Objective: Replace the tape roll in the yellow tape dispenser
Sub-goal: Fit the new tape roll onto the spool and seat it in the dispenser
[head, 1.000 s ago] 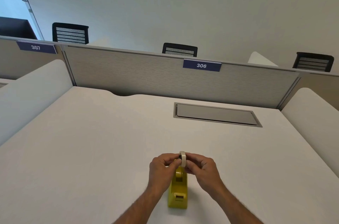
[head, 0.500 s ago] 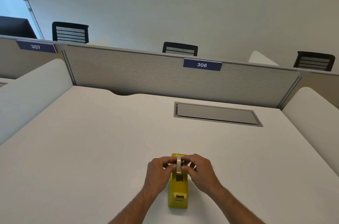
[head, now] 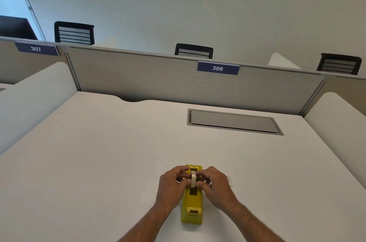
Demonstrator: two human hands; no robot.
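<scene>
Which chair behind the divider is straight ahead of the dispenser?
The middle chair, just left of the 306 sign; the other two sit far left and far right.

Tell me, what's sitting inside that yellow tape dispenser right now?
A pale tape roll stands on edge in the yellow tape dispenser, held by the left hand and right hand. Their fingers cover its sides, so whether it is fully seated cannot be seen.
</scene>
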